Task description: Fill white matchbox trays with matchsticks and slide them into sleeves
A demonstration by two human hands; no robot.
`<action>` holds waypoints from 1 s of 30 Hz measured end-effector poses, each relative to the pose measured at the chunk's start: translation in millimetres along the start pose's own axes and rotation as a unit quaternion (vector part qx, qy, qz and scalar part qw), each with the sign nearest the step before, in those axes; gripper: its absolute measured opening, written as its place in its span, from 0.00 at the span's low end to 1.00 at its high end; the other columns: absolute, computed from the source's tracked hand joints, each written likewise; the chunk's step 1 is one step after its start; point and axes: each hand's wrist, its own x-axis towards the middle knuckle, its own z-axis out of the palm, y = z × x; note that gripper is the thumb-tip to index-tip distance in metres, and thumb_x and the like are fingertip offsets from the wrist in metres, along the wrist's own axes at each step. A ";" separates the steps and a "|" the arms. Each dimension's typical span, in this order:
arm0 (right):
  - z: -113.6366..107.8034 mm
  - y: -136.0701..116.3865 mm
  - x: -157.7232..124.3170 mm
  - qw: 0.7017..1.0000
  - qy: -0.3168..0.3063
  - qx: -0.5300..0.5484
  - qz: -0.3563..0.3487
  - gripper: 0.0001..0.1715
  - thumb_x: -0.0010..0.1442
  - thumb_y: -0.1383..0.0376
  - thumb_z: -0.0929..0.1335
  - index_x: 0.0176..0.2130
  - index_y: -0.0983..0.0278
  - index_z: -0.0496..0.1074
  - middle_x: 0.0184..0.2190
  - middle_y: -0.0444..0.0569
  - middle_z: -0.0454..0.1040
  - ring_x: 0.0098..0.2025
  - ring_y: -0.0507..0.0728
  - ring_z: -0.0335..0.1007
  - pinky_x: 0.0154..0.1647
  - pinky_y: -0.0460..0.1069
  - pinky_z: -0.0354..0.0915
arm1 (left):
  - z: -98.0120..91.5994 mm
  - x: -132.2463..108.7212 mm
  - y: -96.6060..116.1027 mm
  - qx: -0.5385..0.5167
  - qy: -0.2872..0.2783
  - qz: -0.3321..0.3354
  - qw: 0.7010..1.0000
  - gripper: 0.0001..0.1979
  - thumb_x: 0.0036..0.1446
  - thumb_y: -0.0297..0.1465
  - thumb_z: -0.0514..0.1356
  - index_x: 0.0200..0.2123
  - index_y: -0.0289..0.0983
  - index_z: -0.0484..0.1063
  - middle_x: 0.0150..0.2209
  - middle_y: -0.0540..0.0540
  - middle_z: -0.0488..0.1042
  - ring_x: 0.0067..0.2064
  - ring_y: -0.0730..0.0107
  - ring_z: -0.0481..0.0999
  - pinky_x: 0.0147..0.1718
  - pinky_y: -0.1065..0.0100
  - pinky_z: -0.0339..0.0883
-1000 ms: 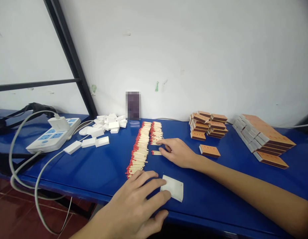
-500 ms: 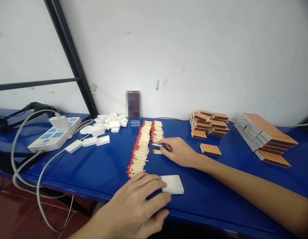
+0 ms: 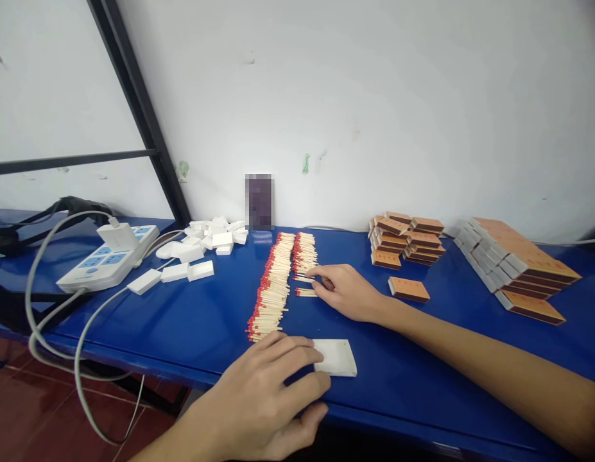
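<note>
My right hand (image 3: 348, 292) reaches to the lower end of the shorter row of red-tipped matches (image 3: 304, 253), thumb and forefinger closing at the bare stick ends. A few matches (image 3: 304, 292) lie slightly apart just below, beside the thumb. My left hand (image 3: 278, 391) rests low in the middle with its fingers spread. Its fingertips touch the left edge of a white matchbox tray (image 3: 338, 356), which lies open side up with no matches showing inside. A longer row of matches (image 3: 273, 289) runs just beyond the left hand, heads to the left.
White inner trays (image 3: 223, 239) are heaped at back left, near a power strip (image 3: 107, 260) with looping cables. Orange matchboxes (image 3: 407, 237) are stacked behind, with one single box (image 3: 409, 289) in front. A larger matchbox stack (image 3: 523, 256) stands right. A pixelated dark object (image 3: 259, 202) leans on the wall.
Both hands keep nearly the same pose and place. The whole view has shifted very slightly; the matches, tray and boxes show no clear movement.
</note>
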 end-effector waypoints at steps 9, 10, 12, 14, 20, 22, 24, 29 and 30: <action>-1.1 -0.8 -1.2 1.000 -0.004 0.013 0.004 0.20 0.64 0.66 0.61 0.49 0.66 0.77 0.24 0.45 0.71 0.25 0.52 0.63 0.31 0.47 0.56 | 0.6 -1.1 -0.5 0.000 0.002 0.003 1.000 0.09 0.60 0.27 0.58 0.44 0.35 0.73 0.44 0.43 0.77 0.48 0.59 0.77 0.46 0.58 0.74; -0.9 -0.9 -1.1 1.000 -0.003 0.017 0.005 0.20 0.65 0.65 0.61 0.50 0.66 0.76 0.24 0.44 0.71 0.25 0.52 0.63 0.31 0.47 0.56 | 0.6 -1.2 -0.5 0.001 0.002 0.002 1.000 0.09 0.60 0.27 0.58 0.44 0.36 0.73 0.44 0.43 0.77 0.48 0.59 0.77 0.46 0.58 0.74; -0.8 -1.0 -1.1 1.000 -0.001 0.015 0.006 0.21 0.65 0.65 0.61 0.52 0.65 0.76 0.24 0.44 0.71 0.25 0.52 0.63 0.31 0.47 0.56 | 0.6 -1.6 -0.4 0.002 0.001 0.001 1.000 0.09 0.60 0.27 0.58 0.44 0.36 0.73 0.44 0.43 0.77 0.48 0.60 0.76 0.47 0.59 0.74; -0.9 -1.3 -1.1 1.000 -0.003 0.007 0.006 0.22 0.64 0.65 0.61 0.52 0.66 0.76 0.23 0.44 0.71 0.25 0.53 0.62 0.31 0.47 0.56 | 0.7 -2.0 -0.3 0.003 0.002 0.000 1.000 0.09 0.59 0.27 0.59 0.44 0.36 0.72 0.44 0.43 0.77 0.48 0.60 0.76 0.47 0.59 0.74; -0.5 -0.8 -1.0 1.000 -0.006 -0.002 0.004 0.21 0.64 0.64 0.61 0.51 0.67 0.77 0.24 0.45 0.72 0.25 0.52 0.62 0.31 0.47 0.56 | -0.3 -1.4 0.7 0.002 0.002 0.000 1.000 0.08 0.60 0.27 0.58 0.43 0.36 0.73 0.44 0.43 0.77 0.48 0.58 0.77 0.47 0.58 0.74; -0.3 -0.4 -1.0 1.000 -0.007 -0.002 0.006 0.22 0.64 0.64 0.61 0.52 0.67 0.76 0.24 0.45 0.71 0.25 0.53 0.62 0.31 0.47 0.56 | -0.5 -0.7 0.8 0.003 0.001 -0.001 1.000 0.08 0.60 0.27 0.58 0.43 0.36 0.73 0.44 0.43 0.77 0.48 0.59 0.77 0.47 0.58 0.74; -0.2 -0.1 -1.0 1.000 -0.007 -0.004 0.005 0.22 0.64 0.65 0.62 0.54 0.66 0.75 0.23 0.45 0.71 0.25 0.52 0.61 0.30 0.47 0.56 | -0.2 -0.6 0.4 0.003 0.000 0.000 1.000 0.09 0.60 0.27 0.59 0.44 0.36 0.73 0.44 0.43 0.77 0.48 0.59 0.76 0.47 0.59 0.73; -0.3 0.2 -1.0 1.000 -0.007 -0.008 0.003 0.22 0.64 0.65 0.62 0.53 0.65 0.76 0.22 0.43 0.69 0.24 0.52 0.60 0.30 0.47 0.55 | 1.1 -2.3 -0.9 0.000 0.000 0.001 1.000 0.08 0.59 0.28 0.59 0.43 0.36 0.73 0.44 0.43 0.77 0.49 0.59 0.76 0.47 0.59 0.73; -0.3 0.4 -0.9 1.000 -0.008 -0.006 0.004 0.21 0.64 0.65 0.62 0.53 0.65 0.76 0.21 0.43 0.68 0.24 0.52 0.59 0.30 0.47 0.54 | 1.1 -2.4 -0.9 0.001 0.000 0.002 1.000 0.08 0.59 0.28 0.59 0.43 0.36 0.73 0.44 0.43 0.77 0.48 0.59 0.76 0.47 0.59 0.73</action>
